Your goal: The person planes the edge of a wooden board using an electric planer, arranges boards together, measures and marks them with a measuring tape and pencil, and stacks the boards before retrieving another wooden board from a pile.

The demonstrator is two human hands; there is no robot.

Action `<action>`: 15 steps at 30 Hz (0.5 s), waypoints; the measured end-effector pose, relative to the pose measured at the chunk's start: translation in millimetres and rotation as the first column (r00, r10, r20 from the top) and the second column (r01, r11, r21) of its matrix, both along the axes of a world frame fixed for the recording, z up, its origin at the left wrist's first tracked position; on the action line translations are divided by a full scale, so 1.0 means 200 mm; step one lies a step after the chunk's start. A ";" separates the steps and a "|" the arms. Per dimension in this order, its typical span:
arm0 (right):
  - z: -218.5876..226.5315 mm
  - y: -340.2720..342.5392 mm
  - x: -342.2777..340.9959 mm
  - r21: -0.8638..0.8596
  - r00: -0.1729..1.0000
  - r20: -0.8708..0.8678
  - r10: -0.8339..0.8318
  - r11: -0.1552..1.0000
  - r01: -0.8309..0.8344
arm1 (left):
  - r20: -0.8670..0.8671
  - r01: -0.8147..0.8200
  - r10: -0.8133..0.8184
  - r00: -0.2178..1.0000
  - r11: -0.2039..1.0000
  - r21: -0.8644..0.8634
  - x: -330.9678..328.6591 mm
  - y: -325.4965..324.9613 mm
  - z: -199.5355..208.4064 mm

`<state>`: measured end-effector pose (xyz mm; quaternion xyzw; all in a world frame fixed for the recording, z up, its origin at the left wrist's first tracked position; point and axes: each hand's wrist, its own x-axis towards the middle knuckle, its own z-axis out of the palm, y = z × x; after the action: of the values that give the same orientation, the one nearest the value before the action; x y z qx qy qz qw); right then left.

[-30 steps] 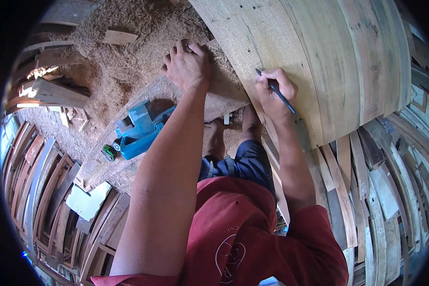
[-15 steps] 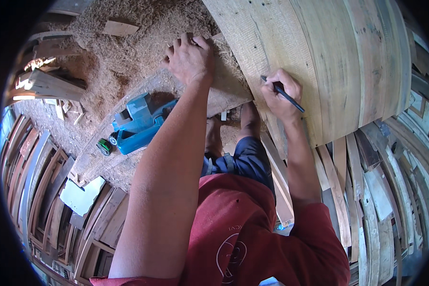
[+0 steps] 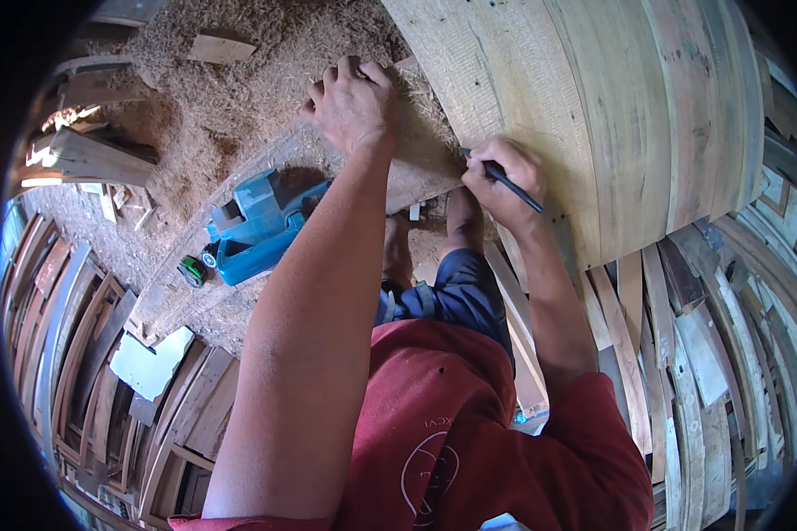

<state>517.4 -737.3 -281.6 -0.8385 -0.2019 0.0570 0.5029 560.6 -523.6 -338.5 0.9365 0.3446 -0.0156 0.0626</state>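
My right hand grips a dark pen. The pen's tip sits at the left edge of a wide panel of pale wooden boards. Farther left, my left hand rests back-up on the work surface beside the wood shavings. Its fingers are curled, and whatever lies under them is hidden. A blue power planer lies on the bench left of my left forearm, which covers part of it.
Thick wood shavings cover the far left, with a short wood offcut on them. A small green tape measure lies by the planer. Stacked wood strips stand at right; wooden frames and a white broken sheet are at left.
My right hand has slid left with the pen, from the panel's face to its left edge. My left hand stays in nearly the same place.
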 end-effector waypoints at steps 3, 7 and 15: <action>0.01 0.00 -0.07 0.090 0.928 -0.076 -0.366 0.924 0.372 | 0.027 -0.006 0.006 1.000 1.000 -0.002 0.00 -0.01 0.00; -0.02 0.08 -0.10 0.040 0.864 -0.009 -0.503 0.864 0.503 | 0.047 0.001 -0.002 0.999 1.000 0.025 0.00 0.00 -0.02; -0.01 0.18 -0.16 0.151 0.879 0.036 -0.476 0.872 0.466 | 0.055 0.008 -0.008 0.998 1.000 0.011 -0.01 0.00 -0.03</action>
<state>484.6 -701.9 -284.3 -0.8271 -0.0129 -0.1114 0.5508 558.9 -524.1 -344.3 0.9383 0.3392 0.0120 0.0670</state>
